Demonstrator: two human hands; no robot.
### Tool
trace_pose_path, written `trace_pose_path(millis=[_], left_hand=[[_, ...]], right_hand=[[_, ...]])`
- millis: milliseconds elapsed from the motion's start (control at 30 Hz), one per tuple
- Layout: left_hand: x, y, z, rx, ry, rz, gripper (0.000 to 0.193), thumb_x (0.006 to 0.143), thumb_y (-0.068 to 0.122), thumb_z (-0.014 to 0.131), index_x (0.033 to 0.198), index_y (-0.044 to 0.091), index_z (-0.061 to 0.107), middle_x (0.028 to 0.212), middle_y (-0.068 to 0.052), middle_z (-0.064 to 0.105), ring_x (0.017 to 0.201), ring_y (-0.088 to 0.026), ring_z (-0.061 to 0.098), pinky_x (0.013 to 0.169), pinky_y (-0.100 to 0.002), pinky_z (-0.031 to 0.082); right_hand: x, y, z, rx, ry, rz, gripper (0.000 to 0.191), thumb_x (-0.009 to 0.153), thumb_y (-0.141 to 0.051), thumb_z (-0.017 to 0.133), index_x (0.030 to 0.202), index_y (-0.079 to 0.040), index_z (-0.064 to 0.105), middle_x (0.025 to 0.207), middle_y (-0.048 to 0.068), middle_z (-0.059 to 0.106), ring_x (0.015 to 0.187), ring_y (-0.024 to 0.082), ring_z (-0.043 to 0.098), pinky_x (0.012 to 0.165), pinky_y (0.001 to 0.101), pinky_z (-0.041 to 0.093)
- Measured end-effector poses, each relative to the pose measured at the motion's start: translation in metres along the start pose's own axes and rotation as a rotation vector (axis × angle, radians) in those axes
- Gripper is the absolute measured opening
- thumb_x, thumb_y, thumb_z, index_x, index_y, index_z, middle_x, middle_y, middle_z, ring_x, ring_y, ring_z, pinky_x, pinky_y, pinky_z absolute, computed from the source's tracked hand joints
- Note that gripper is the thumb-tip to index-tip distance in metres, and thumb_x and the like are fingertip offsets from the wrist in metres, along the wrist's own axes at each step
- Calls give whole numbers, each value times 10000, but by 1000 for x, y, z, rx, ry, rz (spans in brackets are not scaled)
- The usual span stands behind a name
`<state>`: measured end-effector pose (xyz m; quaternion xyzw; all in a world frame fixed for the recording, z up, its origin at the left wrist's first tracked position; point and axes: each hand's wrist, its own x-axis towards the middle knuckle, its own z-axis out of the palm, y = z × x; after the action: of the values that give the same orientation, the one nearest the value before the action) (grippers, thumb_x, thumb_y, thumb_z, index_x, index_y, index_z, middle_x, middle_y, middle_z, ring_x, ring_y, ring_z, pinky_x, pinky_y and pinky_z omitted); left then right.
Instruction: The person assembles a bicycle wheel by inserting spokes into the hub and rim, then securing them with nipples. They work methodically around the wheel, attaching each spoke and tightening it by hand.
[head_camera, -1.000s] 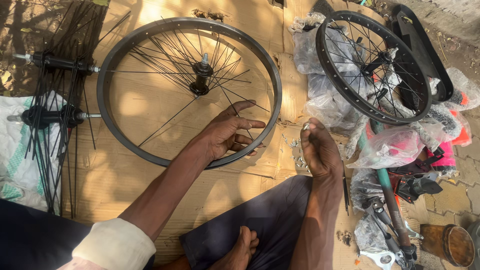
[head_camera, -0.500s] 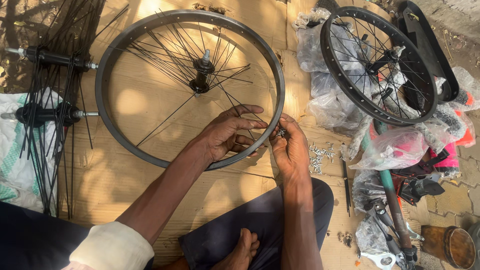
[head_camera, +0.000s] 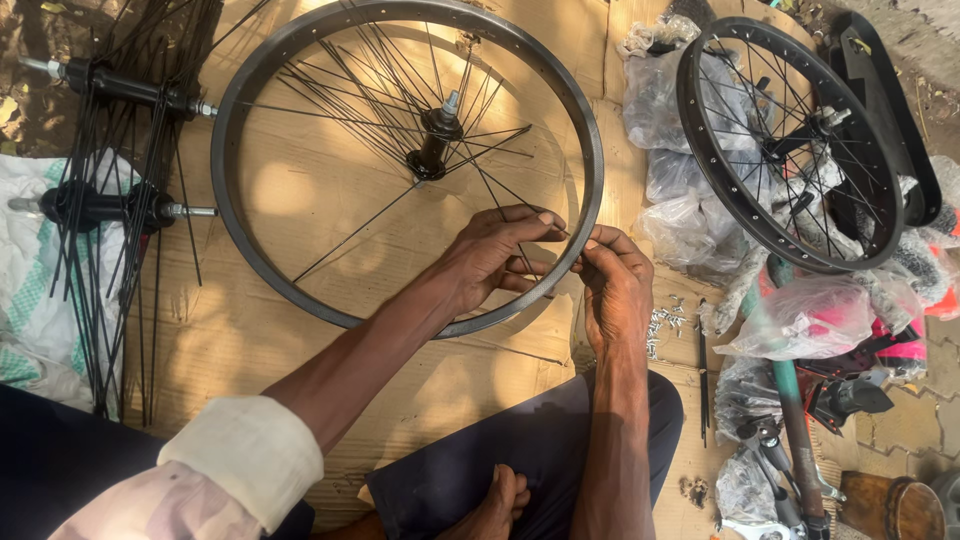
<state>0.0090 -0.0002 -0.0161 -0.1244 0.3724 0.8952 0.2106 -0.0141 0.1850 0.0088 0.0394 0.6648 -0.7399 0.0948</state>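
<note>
Two hands: both are working at the near-right edge of the large black rim, which is lying flat on sheets of cardboard.
Left hand: resting inside the rim, its fingers curling around a thin spoke close to the rim wall; grip closed on that spoke, as far as the angle shows.
Right hand: sitting just outside the rim, fingertips pinching at the rim wall beside the left hand's fingers; whatever is being pinched is too small to make out.
Hub: standing near the centre of the rim, spokes fanning out from it.
Left of the rim: two spoked hubs are lying partly on a white sack.
Right of the rim: a second wheel is leaning over plastic bags; small metal bits are lying scattered near the right hand.
</note>
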Motion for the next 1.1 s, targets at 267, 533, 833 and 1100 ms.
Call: trace_pose_path(millis=[267,533,833,1100], left_hand=[[9,-2,9,-36,35,28,295,976,262,636,1107,-2,636,1056,-153,707,749,-280,773,598,-406,683],[11,-5,16,66,55,34,305,992,325,589,1137,68,665,936,-138,729,630,-257,746,533,-378,659],[11,-3,15,53,-7,27,319,997,321,584,1121,48,695,859,-111,737,553,-229,722,466,-323,607],[-1,3,21,98,71,-53,453,983,420,483,1208,53,625,1005,-147,677,594,-254,719,490,-339,597]], right_hand=[[5,13,-4,135,18,20,102,913,7,594,989,45,651,910,155,731,740,132,577,731,255,492],[3,26,-10,313,91,103,123,924,2,615,1029,42,665,881,74,685,762,121,610,715,257,515],[3,25,-7,350,103,87,185,942,-54,685,1104,34,669,915,78,708,775,112,614,739,238,529],[1,24,-2,242,190,-15,192,929,-52,704,1094,28,646,874,70,681,775,130,621,746,255,543]])
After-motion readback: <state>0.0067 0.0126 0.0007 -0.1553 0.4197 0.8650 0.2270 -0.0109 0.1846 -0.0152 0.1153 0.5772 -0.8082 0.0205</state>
